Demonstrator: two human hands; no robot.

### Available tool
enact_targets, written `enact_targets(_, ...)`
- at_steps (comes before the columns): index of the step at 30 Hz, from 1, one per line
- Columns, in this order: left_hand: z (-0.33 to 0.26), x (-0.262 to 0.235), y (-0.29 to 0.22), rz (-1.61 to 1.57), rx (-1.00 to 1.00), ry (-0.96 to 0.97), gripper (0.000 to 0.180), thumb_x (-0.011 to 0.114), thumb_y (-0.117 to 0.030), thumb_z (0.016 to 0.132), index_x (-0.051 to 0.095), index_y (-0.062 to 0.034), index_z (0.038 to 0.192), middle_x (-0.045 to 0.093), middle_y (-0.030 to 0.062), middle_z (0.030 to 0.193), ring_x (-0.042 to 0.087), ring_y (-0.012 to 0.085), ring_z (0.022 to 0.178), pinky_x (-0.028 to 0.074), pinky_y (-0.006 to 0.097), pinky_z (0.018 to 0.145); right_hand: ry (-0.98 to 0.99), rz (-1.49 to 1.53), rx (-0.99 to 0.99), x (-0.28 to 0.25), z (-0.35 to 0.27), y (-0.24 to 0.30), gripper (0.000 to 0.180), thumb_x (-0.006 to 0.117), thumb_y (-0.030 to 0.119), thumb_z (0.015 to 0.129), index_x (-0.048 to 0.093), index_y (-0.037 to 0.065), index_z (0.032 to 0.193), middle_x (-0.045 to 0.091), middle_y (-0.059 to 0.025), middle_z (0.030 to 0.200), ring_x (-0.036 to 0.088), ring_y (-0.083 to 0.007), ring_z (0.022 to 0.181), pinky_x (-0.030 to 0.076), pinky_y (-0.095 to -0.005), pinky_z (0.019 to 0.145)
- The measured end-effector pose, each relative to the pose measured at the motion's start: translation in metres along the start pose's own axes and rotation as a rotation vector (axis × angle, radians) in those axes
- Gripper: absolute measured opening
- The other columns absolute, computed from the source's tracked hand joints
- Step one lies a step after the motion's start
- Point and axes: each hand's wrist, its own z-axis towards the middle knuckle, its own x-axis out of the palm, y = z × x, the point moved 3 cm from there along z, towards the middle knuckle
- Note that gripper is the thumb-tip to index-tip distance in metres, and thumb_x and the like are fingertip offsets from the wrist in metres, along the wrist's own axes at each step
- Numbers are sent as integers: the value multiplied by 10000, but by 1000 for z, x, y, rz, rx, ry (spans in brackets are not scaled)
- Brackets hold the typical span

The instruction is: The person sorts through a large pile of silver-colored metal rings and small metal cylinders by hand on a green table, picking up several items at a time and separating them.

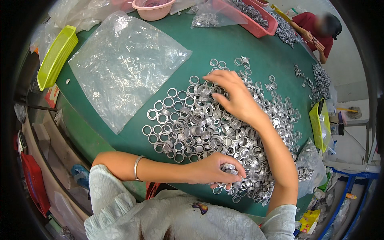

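A big heap of small silver metal rings [208,124] covers the middle of the green table [240,48]. My left hand [214,170] rests at the near edge of the heap, fingers curled around a short stack of rings [229,167]. My right hand [232,94] reaches over the far part of the heap, fingers spread and touching the rings there; nothing is visibly gripped in it. A silver bangle [137,167] sits on my left wrist.
A large clear plastic bag [124,64] lies flat left of the heap. A yellow-green tray [56,56] sits at the far left, another [320,124] at the right edge. A pink basin [152,9] and a red tray of rings [256,18] stand at the back. Another person [320,32] works far right.
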Motion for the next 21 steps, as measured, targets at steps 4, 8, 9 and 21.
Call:
enact_targets(4,2,-11,-4,41,-26,84,186,608,-94,865,636,-43,1042,649,36,932,555,39,593,387,175,416,60,-63,-45,15,3,-6,246,612,29,759,630,42,1004,618,-82,925,562,-283,895,409,-395,821)
enact_targets(8,-7,-22,-6,0,67,79,191,607,-96,859,635,-44,1041,654,27,901,507,37,507,380,174,421,277,301,109,-15,-7,0,173,625,29,760,646,19,931,624,-101,804,586,-288,805,460,-375,751)
enact_targets(9,-8,-25,-9,12,75,94,192,608,-96,860,635,-43,1042,654,26,902,509,37,508,381,175,421,436,363,172,-24,-12,5,172,632,31,758,642,16,930,624,-98,799,588,-287,804,467,-373,752)
enact_targets(21,-4,-29,-8,-64,67,109,243,592,-97,872,607,-34,1107,632,60,978,575,65,644,415,185,426,106,100,164,-21,-1,-7,167,694,50,722,626,41,874,583,-94,1053,528,-293,1024,407,-387,924)
